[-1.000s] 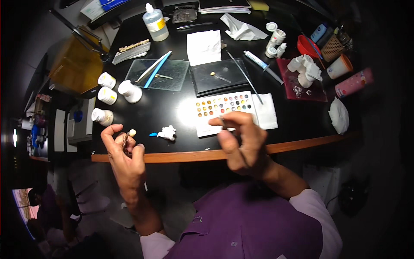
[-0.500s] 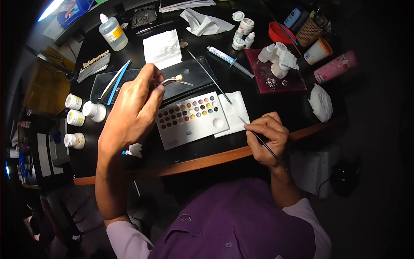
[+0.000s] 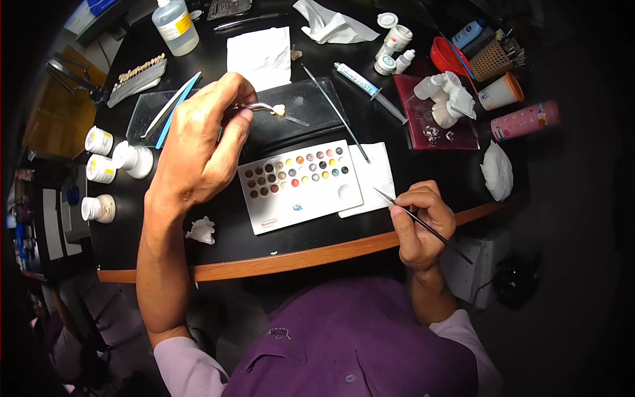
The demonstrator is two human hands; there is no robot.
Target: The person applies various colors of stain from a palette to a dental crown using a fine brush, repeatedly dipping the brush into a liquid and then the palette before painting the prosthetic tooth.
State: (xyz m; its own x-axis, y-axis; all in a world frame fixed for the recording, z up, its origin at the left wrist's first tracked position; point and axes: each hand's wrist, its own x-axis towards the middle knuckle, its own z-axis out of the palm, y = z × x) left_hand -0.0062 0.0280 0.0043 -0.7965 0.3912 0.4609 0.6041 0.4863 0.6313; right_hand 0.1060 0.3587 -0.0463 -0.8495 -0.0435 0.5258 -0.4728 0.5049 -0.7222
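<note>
My left hand [image 3: 198, 142] is closed around curved metal forceps [image 3: 259, 106] with a small cream tooth-like crown [image 3: 279, 110] at the tip, held above a dark slab [image 3: 321, 89]. My right hand [image 3: 423, 235] grips a thin dark brush [image 3: 450, 247], its fine tip pointing up-left near the front corner of a white palette [image 3: 304, 212] with rows of coloured dots. The palette rests partly on folded white paper [image 3: 377, 165]. Another brush [image 3: 337, 116] lies across the slab's right side. A crumpled white tissue [image 3: 202, 230] lies beside my left forearm.
Several white jars [image 3: 100, 169] stand left, by a glass plate [image 3: 142, 116] with tweezers. Behind are a bottle [image 3: 175, 33] and a paper square [image 3: 258, 53]. A syringe [image 3: 370, 92], red slab [image 3: 423, 135], small bottles, red bowl and pink flask [image 3: 522, 119] crowd the right.
Over the last second my left hand has risen forward with the forceps and crown. My right hand has moved down and rightward, the brush now clearly visible. The view has shifted.
</note>
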